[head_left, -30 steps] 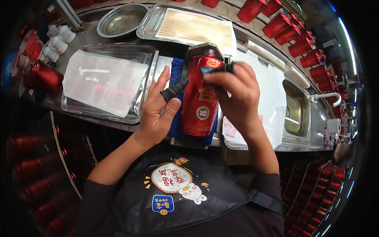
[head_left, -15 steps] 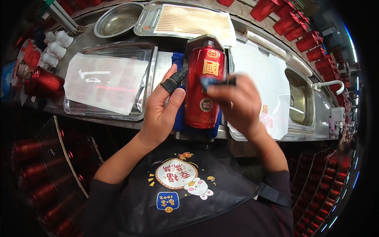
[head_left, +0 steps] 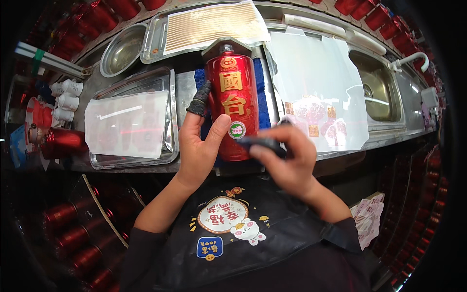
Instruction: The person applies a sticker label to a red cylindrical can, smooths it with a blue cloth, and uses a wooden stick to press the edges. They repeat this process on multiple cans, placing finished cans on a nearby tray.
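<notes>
A round stainless steel bowl [head_left: 122, 48] sits at the back left of the metal counter [head_left: 187, 92], just beside a steel tray holding a sheet of gold-striped labels [head_left: 214, 22]. Nearer, a shallow steel tray [head_left: 170, 121] carries a clear plastic sheet [head_left: 127, 124]. A large clear sheet with red and gold decals [head_left: 316, 92] lies beside a steel sink [head_left: 377, 87] with a white tap [head_left: 411, 59]. Small white caps [head_left: 65, 100] cluster far left.

Stainless steel counter [head_left: 187, 90]: round bowl [head_left: 121, 48] at 11 o'clock, 2 trays [head_left: 160, 39], built-in sink [head_left: 379, 92] with white faucet [head_left: 408, 61] at 2 o'clock. Red bottles [head_left: 389, 19] line the dim rim.
</notes>
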### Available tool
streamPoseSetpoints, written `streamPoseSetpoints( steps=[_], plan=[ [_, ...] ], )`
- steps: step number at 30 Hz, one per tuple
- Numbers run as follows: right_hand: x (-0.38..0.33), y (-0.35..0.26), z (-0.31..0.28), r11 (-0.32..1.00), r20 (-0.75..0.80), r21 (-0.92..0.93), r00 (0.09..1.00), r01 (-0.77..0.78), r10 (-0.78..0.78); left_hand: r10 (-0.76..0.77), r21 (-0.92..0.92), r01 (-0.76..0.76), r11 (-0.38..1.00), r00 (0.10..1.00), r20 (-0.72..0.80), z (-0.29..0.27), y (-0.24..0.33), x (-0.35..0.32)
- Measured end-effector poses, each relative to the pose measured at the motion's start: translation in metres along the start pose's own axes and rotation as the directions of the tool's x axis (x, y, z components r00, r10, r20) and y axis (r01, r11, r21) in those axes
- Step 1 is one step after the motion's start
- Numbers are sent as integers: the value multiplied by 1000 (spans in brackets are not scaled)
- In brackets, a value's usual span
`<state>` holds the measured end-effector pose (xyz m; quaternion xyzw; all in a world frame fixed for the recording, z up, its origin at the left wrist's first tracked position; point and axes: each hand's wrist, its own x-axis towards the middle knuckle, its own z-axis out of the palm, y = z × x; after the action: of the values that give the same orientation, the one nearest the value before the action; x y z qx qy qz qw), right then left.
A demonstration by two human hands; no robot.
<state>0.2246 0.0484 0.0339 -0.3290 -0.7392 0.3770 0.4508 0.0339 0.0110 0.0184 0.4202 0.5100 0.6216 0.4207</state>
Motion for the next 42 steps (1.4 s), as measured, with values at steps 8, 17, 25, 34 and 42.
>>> streamPoseSetpoints(
  steps=[8, 17, 25, 34, 42],
  plan=[
    [39, 9, 7, 895, -103, 395, 959, -204, 265, 42, 84, -37, 996, 997, -61, 2, 8, 17],
    [60, 30, 11, 929, -178, 301, 944, -217, 278, 50, 135, -40, 990, 996, -70, 13, 11, 25],
    [64, 28, 11, 948, -215, 239, 941, -210, 263, 299, 533, -276, 800, 953, 45, 2, 5, 22],
    [45, 30, -5, 890, -241, 382, 902, -250, 357, 289, 783, -584, 214, 804, 520, -16, 30, 28],
    [20, 9, -14, 838, -171, 401, 868, -371, 466, 201, 750, -592, 294, 806, 557, -10, 33, -3]
  ],
)
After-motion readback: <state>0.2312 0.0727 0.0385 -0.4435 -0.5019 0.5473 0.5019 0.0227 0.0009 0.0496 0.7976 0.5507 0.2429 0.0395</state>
